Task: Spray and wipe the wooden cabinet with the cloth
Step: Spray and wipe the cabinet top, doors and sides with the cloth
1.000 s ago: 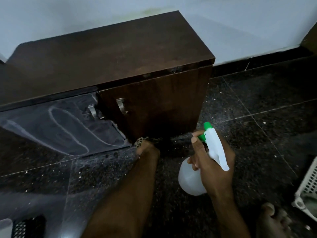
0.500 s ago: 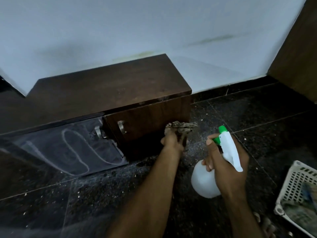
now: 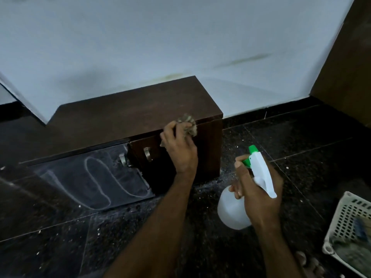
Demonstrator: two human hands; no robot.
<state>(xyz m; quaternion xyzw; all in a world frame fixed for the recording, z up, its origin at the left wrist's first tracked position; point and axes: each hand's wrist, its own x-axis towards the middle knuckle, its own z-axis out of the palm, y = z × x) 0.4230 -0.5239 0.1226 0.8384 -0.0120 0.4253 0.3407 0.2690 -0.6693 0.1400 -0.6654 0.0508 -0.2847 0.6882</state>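
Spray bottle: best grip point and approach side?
Take the spray bottle at the narrow neck under the white trigger head, coming from behind, opposite the green nozzle. The round body is probably too wide; the right hand holds it there, fingers at the trigger.

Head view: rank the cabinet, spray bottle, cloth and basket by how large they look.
1. Cabinet, by far the largest.
2. Spray bottle and basket: unsure. The basket is cut off by the frame edge, and the bottle is partly hidden by the right hand.
3. Cloth, smallest, bunched in the left hand.
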